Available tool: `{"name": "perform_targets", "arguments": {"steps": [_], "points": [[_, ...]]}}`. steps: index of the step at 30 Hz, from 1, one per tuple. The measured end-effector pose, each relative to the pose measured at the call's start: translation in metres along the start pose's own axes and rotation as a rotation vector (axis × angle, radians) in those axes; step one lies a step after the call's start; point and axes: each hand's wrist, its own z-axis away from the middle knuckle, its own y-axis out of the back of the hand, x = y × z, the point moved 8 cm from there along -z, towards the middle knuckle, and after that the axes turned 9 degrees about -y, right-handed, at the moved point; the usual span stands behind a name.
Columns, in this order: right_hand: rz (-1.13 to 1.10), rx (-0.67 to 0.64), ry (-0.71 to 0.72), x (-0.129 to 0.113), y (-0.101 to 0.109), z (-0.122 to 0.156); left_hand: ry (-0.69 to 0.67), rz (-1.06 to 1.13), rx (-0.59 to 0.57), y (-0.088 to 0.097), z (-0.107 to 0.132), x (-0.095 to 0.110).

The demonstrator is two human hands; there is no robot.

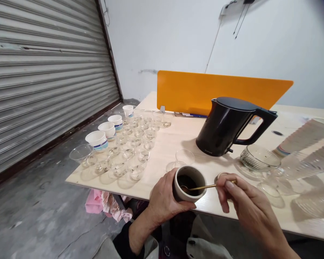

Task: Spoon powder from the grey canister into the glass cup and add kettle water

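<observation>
My left hand [164,198] is wrapped round a pale ceramic canister [189,197], tilted toward me near the table's front edge. Dark loose contents, perhaps tea leaves, lie inside it. Between the thumb and fingers of my right hand [243,201] is the handle of a thin gold spoon [201,187], whose bowl reaches into the canister's mouth. A small round object [220,175], partly hidden by my right fingers, lies on the table. Just behind the canister stands a clear plastic cup [185,157]. Several clear cups [137,172] with dark bits at the bottom stand in rows on the left.
White paper cups [96,140] line the table's left edge. A black electric kettle [221,126] stands behind my hands, before an orange divider [205,90]. To the right are a ribbed glass bowl [259,158] and stacks of cups [310,133]. Pink cloth [94,201] lies below the table.
</observation>
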Motion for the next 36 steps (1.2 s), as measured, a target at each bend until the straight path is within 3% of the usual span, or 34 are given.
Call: {"name": "perform_targets", "arguments": {"steps": [5, 12, 18, 24, 36], "points": [[-0.269, 0.098, -0.081, 0.006, 0.014, -0.006, -0.001, 0.019, -0.001, 0.001, -0.001, 0.000], [-0.322, 0.222, -0.096, 0.011, 0.028, -0.008, 0.005, 0.022, 0.001, 0.003, -0.001, 0.004], [-0.335, 0.227, -0.073, 0.012, 0.027, -0.004, 0.002, 0.026, 0.006, 0.003, -0.001, 0.004], [-0.209, 0.235, 0.025, 0.013, 0.027, 0.003, 0.005, 0.027, -0.005, 0.001, -0.001, 0.002], [-0.311, 0.227, -0.059, 0.029, 0.028, -0.003, -0.013, 0.020, 0.016, 0.003, -0.001, 0.004]]}}
